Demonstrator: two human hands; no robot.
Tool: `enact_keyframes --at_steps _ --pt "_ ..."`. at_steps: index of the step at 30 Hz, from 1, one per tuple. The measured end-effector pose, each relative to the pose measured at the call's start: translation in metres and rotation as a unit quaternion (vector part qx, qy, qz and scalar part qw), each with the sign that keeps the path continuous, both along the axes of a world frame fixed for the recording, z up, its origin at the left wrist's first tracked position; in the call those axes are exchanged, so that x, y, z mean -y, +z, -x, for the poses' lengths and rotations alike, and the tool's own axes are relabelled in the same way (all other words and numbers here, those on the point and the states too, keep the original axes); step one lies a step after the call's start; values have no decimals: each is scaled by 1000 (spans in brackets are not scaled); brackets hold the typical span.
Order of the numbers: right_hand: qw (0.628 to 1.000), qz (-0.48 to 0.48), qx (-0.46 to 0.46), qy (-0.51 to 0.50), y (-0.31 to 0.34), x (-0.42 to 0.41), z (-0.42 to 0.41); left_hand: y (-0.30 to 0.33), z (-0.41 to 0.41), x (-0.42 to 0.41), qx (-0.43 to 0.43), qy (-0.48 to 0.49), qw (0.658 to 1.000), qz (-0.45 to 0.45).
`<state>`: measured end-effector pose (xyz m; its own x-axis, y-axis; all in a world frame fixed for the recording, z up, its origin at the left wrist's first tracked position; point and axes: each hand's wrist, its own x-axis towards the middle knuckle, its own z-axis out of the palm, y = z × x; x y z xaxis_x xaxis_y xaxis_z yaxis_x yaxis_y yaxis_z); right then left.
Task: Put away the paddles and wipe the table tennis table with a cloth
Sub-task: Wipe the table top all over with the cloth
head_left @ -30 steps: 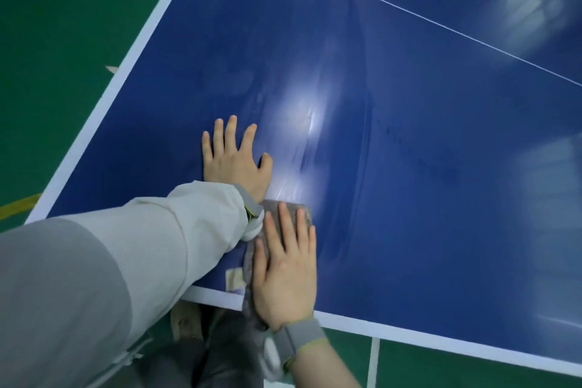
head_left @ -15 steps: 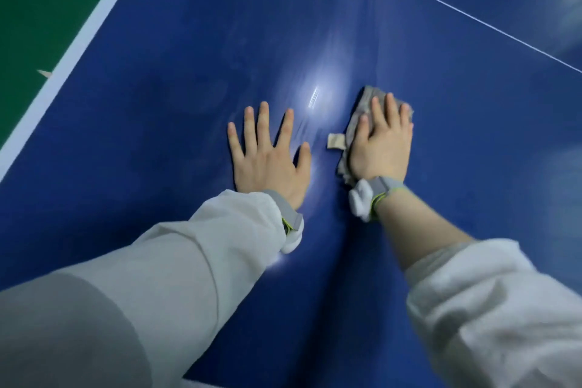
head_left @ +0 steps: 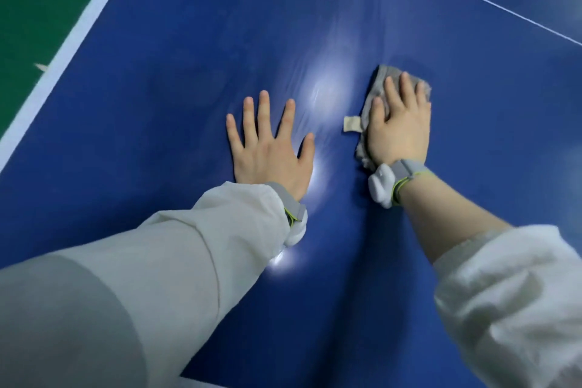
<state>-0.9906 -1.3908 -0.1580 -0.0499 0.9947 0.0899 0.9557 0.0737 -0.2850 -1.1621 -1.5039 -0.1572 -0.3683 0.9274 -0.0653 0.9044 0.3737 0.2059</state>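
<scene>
Change: since a second ago the right hand has pushed the grey cloth from the near edge out into mid-table; the left hand stays planted.
Right fingers: straight, close together, pressing flat on the cloth.
Left fingers: spread wide, palm down on the table tennis table, holding nothing.
Cloth: under the right palm, long axis toward 12 o'clock, beige tag sticking out at 9 o'clock.
Key relation: unwiped blue lies at 12 to 2 o'clock of the right fingertips; the right hand is nearer.
Paddles: none in view.
</scene>
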Motion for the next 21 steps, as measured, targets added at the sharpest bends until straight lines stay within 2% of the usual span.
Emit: enact_keyframes --at_steps 6,13,17,21 --pt "999 -43 -24 -6 -1 125 6 6 5 1 18 -23 1000 3" --pt "998 -10 -21 -50 1 266 39 26 14 0 82 -48 994 61" --pt "996 -14 -52 -65 -3 273 37 28 3 -5 94 -74 992 50" --pt "998 -25 -47 -46 -4 238 22 19 -10 -32 90 -79 992 37"
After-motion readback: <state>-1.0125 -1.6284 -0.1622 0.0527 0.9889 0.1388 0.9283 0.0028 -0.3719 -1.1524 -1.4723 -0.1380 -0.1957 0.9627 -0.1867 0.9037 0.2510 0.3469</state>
